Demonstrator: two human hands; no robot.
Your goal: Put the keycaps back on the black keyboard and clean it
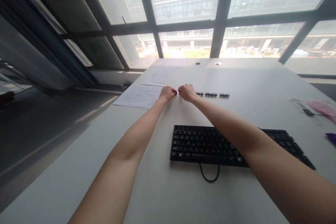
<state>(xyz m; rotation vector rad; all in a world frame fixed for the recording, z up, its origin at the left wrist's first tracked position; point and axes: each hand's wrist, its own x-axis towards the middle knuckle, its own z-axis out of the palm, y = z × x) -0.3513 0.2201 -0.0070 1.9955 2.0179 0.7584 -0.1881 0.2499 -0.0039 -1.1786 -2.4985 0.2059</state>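
Observation:
My left hand (168,93) reaches far over the white table. Its thumb and fingers pinch a small black keycap (175,93). Just to the right, my right hand (187,92) is closed with its fingers curled down; whatever its fingertips hold, if anything, is hidden. Beyond its wrist, small black keycaps (211,94) lie in a row of short groups on the table. The black keyboard (199,143) lies nearer to me, partly covered by my right forearm, with a loop of its cable (210,181) at the front edge.
Printed paper sheets (136,96) lie left of my left hand, near the table's left edge. Two round cable holes (197,63) sit at the far edge, before large windows. On the right lie a clear bag with a pink item (320,108) and a purple thing (331,138).

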